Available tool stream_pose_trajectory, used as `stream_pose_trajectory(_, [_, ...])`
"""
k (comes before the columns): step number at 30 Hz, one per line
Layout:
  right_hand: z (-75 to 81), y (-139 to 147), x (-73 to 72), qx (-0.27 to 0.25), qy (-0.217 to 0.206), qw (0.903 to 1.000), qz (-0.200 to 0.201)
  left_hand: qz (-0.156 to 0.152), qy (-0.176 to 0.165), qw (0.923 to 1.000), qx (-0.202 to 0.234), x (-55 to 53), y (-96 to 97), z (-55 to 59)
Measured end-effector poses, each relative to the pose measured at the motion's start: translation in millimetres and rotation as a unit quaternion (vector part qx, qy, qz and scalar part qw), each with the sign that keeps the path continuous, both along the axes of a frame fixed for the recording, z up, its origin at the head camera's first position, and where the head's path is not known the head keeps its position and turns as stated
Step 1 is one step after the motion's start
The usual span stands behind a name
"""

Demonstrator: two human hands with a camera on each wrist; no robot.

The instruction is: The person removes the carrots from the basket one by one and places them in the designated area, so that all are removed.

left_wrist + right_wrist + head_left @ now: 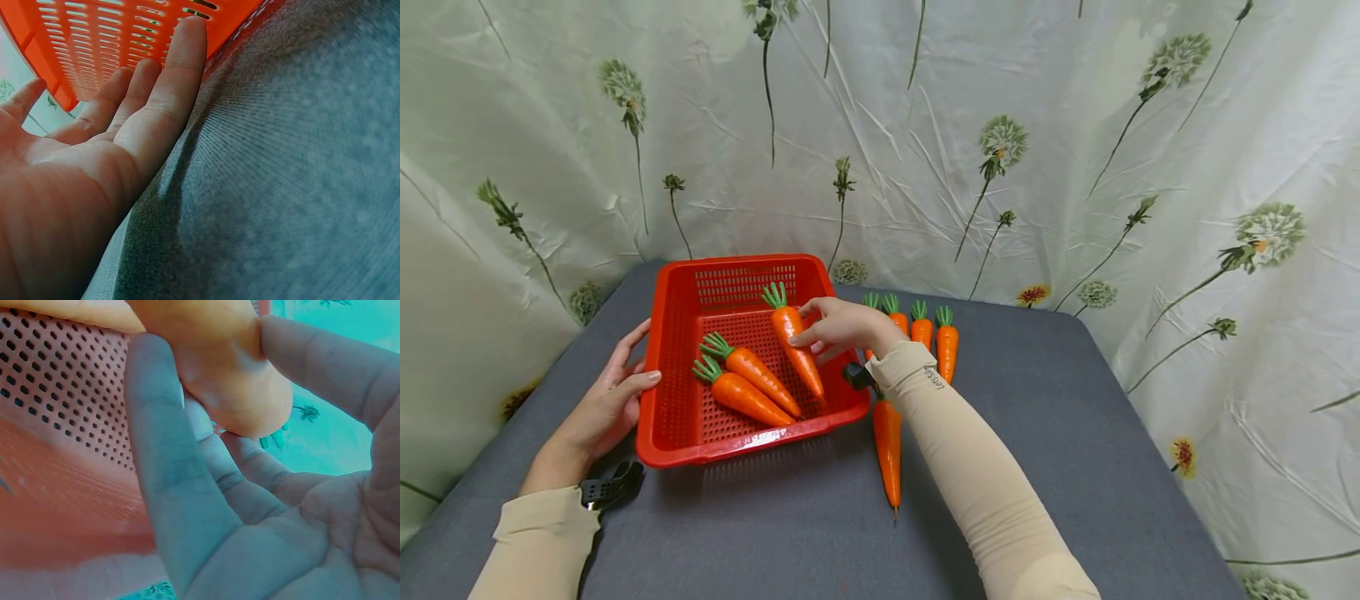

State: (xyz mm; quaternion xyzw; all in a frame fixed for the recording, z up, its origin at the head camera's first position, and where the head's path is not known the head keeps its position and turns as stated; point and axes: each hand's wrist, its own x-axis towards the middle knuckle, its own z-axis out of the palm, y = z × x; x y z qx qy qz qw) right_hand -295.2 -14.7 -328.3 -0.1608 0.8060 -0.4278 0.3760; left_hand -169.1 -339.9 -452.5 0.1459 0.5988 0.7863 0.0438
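Note:
In the head view my right hand [842, 325] pinches an orange carrot [796, 346] with a green top over the right part of a red basket [838, 425]. The right wrist view shows the thumb on one side of this carrot [231, 369] and the fingers on the other. Two more carrots, an upper one [760, 377] and a lower one [748, 400], lie side by side on the basket floor. My left hand [606, 408] rests against the basket's left side, thumb at the rim. In the left wrist view its fingers [181, 75] lie nearly straight along the slotted outer wall [106, 31].
Right of the basket, several carrots [947, 346] lie in a row on the grey table [1037, 450], partly hidden by my right arm. One long carrot [887, 450] points toward the front. A white curtain [910, 150] with dandelion prints hangs behind the table.

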Motion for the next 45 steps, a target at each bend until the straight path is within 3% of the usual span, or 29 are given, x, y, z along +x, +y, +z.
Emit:
stream_pose_trajectory(25, [15.2, 65.4, 28.3, -0.099, 0.042, 0.9934, -0.038, 0.007, -0.001, 0.9999, -0.011, 0.7, 1.4, 0.3])
stream_pose_trajectory(31, [13.5, 85.2, 39.5, -0.102, 0.061, 0.9919, -0.044, 0.007, 0.000, 0.9999, -0.014, 0.7, 1.7, -0.2])
stream_pose_trajectory(45, [1.4, 119.2, 58.7, -0.125, 0.042, 0.9884, -0.075, 0.000, 0.005, 1.0000, -0.008, 0.7, 1.9, -0.4])
